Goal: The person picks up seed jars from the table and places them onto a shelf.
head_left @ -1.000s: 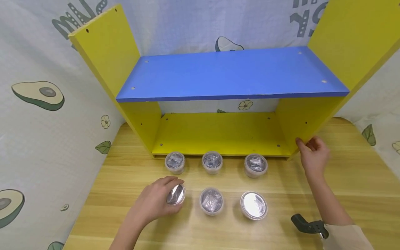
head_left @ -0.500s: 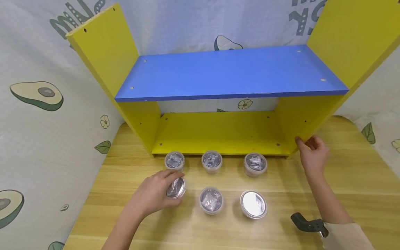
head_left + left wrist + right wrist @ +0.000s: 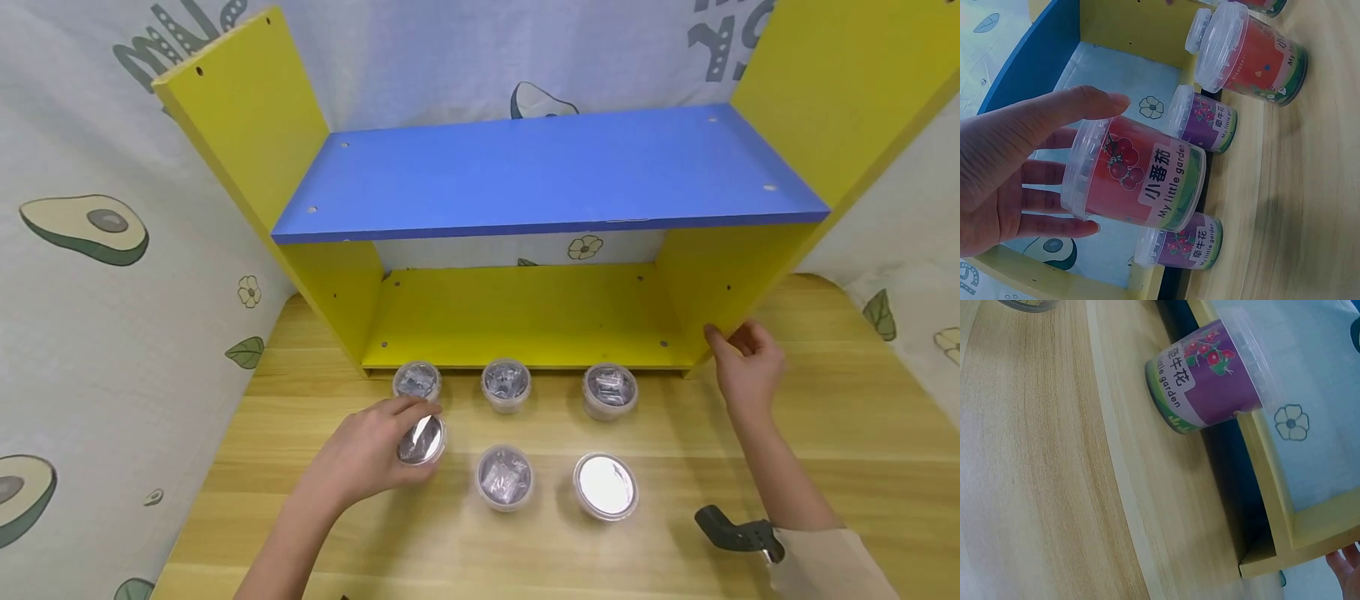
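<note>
In the head view my left hand (image 3: 367,454) grips a lidded clear plastic cup (image 3: 422,440) by its upper sides. The left wrist view shows this cup's red label (image 3: 1132,169) with tomatoes, and my thumb and fingers around its lid end. It appears raised off the wooden table. My right hand (image 3: 752,367) pinches the front edge of the yellow side panel (image 3: 712,279) of a blue and yellow shelf unit. Only a few of its fingertips (image 3: 1338,565) show in the right wrist view.
Three purple-labelled cups stand along the shelf's front edge: left (image 3: 417,379), middle (image 3: 506,382) and right (image 3: 611,387). Two more cups, middle (image 3: 505,477) and right (image 3: 606,486), form the nearer row. A blue board (image 3: 540,175) overhangs the yellow bottom board (image 3: 525,317).
My left hand has carried the red-labelled cup a little forward, toward the left purple-labelled cup. The right hand keeps its hold on the panel. The head view has shifted slightly.
</note>
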{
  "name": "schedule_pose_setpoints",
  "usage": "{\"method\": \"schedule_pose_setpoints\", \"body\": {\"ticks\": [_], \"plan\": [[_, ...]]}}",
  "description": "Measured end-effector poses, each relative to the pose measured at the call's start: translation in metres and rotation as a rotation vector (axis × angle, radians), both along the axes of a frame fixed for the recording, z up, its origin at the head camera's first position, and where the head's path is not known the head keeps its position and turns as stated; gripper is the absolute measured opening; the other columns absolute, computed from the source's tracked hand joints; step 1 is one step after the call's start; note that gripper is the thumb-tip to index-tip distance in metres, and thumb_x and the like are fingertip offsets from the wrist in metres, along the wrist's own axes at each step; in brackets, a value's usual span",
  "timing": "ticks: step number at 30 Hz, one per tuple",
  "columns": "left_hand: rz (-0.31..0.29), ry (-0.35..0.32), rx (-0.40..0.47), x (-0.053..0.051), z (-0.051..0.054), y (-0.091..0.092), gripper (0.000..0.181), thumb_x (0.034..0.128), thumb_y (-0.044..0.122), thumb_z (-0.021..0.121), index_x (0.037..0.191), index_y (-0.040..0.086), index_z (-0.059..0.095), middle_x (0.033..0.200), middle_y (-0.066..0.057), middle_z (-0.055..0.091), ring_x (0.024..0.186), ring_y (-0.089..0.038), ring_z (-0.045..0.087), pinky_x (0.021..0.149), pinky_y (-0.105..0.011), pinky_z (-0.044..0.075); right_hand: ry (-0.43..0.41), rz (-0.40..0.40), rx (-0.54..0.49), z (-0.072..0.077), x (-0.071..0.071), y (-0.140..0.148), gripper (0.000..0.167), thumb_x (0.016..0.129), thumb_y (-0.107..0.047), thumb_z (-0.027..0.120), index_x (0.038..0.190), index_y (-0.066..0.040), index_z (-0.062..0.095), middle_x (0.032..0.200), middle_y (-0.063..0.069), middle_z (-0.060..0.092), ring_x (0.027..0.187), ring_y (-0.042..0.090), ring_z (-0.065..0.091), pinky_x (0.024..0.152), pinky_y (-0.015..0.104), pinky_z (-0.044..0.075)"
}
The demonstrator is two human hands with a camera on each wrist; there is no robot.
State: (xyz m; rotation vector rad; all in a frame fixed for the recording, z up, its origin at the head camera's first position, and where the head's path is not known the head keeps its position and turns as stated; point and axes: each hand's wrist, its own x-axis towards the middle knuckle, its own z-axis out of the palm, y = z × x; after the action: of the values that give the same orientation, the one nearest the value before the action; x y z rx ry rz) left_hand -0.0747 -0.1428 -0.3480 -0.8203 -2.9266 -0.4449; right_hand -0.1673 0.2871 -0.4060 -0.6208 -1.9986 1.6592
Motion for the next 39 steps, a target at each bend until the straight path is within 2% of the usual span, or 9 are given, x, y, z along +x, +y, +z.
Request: {"method": "schedule_pose_setpoints", "body": {"ticks": [3,9,14,16,24,30,39], "plan": [[-0.002,-0.007,-0.002,0.000,0.002,-0.001,0.055,0.0674,0.041,0.075,0.116,0.018,0.063,0.112,-0.004,0.063,0.092,-0.018,0.062,0.068,-0.033,0.052,0.017,-0.002,-0.026,-0.002,-0.001,0.000,0.022,0.079,-0.013,0.071,0.100,-0.015,0.069,0.085,-0.017,0.062,0.079,-0.003,0.058,0.064,0.006,0.044],[-0.029,-0.066,0.015,0.002,0.010,0.002,0.060,0.0673,0.044,0.075,0.120,0.022,0.060,0.120,0.001,0.060,0.100,-0.017,0.060,0.077,-0.035,0.051,0.045,-0.015,-0.031,-0.003,-0.002,0.000,0.017,0.078,-0.012,0.071,0.095,-0.015,0.069,0.081,-0.016,0.062,0.076,-0.003,0.059,0.063,0.006,0.043],[-0.057,-0.074,0.005,0.002,0.017,0.006,0.058,0.0681,0.044,0.075,0.119,0.021,0.060,0.119,0.002,0.060,0.101,-0.016,0.060,0.078,-0.035,0.051,0.059,-0.024,-0.108,-0.002,-0.001,0.000,0.017,0.076,-0.009,0.072,0.092,-0.016,0.069,0.081,-0.014,0.063,0.075,-0.002,0.059,0.061,0.006,0.043],[-0.063,-0.078,-0.004,0.002,0.019,0.007,0.057,0.0683,0.043,0.074,0.119,0.021,0.060,0.119,0.001,0.060,0.101,-0.017,0.060,0.078,-0.035,0.052,0.059,-0.025,-0.108,-0.003,-0.001,0.000,0.017,0.076,-0.009,0.073,0.091,-0.016,0.069,0.080,-0.014,0.063,0.075,-0.002,0.059,0.060,0.006,0.043],[-0.119,-0.116,-0.007,0.001,0.030,0.007,0.053,0.0705,0.041,0.074,0.117,0.021,0.060,0.118,0.003,0.060,0.100,-0.015,0.060,0.076,-0.032,0.052,0.063,-0.024,-0.051,-0.005,-0.003,0.000,0.018,0.077,-0.010,0.072,0.094,-0.017,0.069,0.079,-0.017,0.063,0.074,-0.004,0.059,0.060,0.006,0.043],[-0.159,-0.107,-0.013,0.001,0.037,0.007,0.052,0.0713,0.041,0.073,0.117,0.019,0.061,0.118,0.002,0.060,0.099,-0.015,0.060,0.076,-0.031,0.053,0.079,-0.024,0.040,-0.008,-0.002,0.001,0.021,0.079,-0.012,0.070,0.099,-0.017,0.069,0.082,-0.021,0.061,0.075,-0.007,0.058,0.062,0.005,0.043],[-0.155,-0.148,0.004,-0.008,0.047,0.001,0.055,0.0724,0.046,0.072,0.119,0.018,0.060,0.118,-0.001,0.060,0.094,-0.016,0.062,0.070,-0.024,0.052,0.079,-0.027,0.059,-0.007,-0.002,0.000,0.017,0.079,-0.013,0.071,0.095,-0.016,0.070,0.078,-0.020,0.061,0.073,-0.007,0.059,0.059,0.005,0.042]]}}
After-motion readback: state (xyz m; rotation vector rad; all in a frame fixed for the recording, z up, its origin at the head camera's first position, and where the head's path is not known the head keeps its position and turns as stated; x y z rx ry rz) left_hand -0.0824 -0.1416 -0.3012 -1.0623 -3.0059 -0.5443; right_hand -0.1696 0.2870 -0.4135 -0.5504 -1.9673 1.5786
